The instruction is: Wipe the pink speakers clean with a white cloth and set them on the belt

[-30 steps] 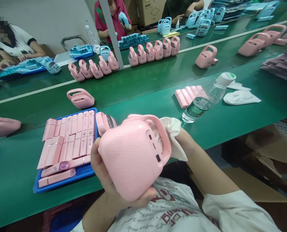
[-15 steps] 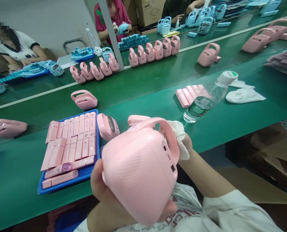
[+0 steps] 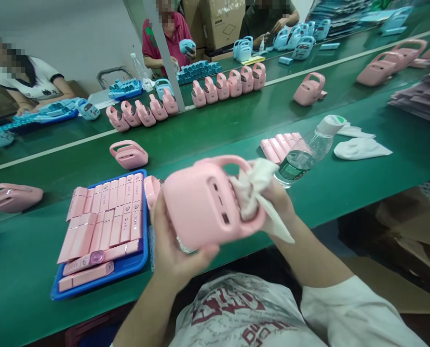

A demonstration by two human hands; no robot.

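My left hand (image 3: 169, 253) grips a pink portable speaker (image 3: 196, 202) from its left and lower side, thumb pointing right. The speaker is tilted, with a panel of port openings facing me and its loop handle to the right. My right hand (image 3: 280, 197) is closed on a white cloth (image 3: 262, 185), which is bunched in and through the handle's opening; its fingertips are hidden behind the cloth. Just left of the held speaker, another pink speaker (image 3: 152, 189) is partly covered by it and by my left fingers.
A blue tray (image 3: 142, 255) of pink stick-shaped pieces stands left. Right are a water bottle (image 3: 296, 164), pink pieces (image 3: 273, 147) and white cloths (image 3: 361, 148). Pink speakers (image 3: 222, 86) line the green belt (image 3: 215, 123). Several people work across it, with blue speakers (image 3: 303, 47).
The speaker has turned and been lowered away from me; its port panel now faces me instead of the textured side. The cloth has moved into the handle opening.
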